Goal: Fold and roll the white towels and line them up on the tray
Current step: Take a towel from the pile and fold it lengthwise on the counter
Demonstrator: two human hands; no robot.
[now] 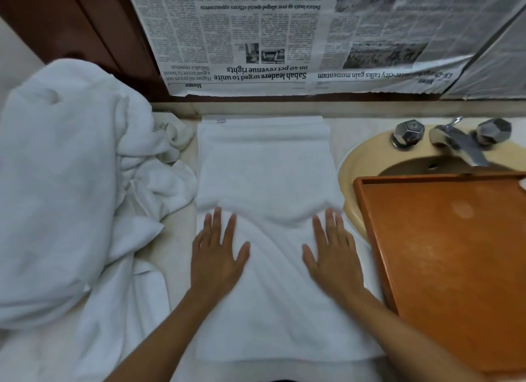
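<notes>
Left hand [217, 253] and right hand [331, 253] lay flat, side by side, on the spread towel [264, 165], which ran ahead of the fingertips and back under both forearms. Towel heap [65, 182] sat left of the left hand, against the spread towel's edge. Tray [455, 268] lay just right of the right hand, over the sink's [367, 159] near rim. Tap [461, 145] stood beyond the tray. Newspaper [284, 40] hung behind everything.

Plain white flat towel [264, 165]. Left of it, heaped towels [65, 182], white too. Right of it: orange-brown tray [455, 268], cream sink [353, 159], chrome taps [407, 132]. Behind it, newspaper [256, 40], black print on grey-white.
</notes>
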